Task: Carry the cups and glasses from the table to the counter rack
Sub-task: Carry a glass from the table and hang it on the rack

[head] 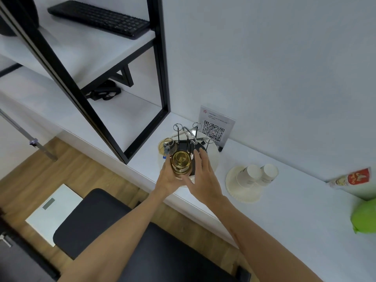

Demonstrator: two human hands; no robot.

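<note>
- I see the left hand (169, 178) gripping an amber glass (181, 162), fingers curled round its lower part; the glass is seen from above, over the near edge of the rack.
- The right hand (203, 176) is spread wide, fingers straight, just right of the glass; its palm side faces the glass. I cannot tell whether it touches the glass.
- The cup rack (189, 137) stands on the white bench (284, 200): a round white base with thin upright metal posts ending in loops and a central ring handle.
- A second amber glass (165, 146) sits at the left side of the rack, by one post; whether it hangs over the post I cannot tell.
- Right of the rack, two white paper cups (257, 175) stand upside down, side by side on a paper plate (242, 192).
- A QR-code sign (215, 127) in a clear stand is propped against the wall just behind the rack.
- Far right: a printed red-and-white packet (352, 178) and a green object (365, 217), cut off by the frame edge.
- Upper left: a black-framed shelf unit (160, 64) with a black keyboard (99, 17) on its upper shelf.
- Below the bench: a black chair seat (97, 220) and a white bathroom scale (53, 210) on the wood floor.
</note>
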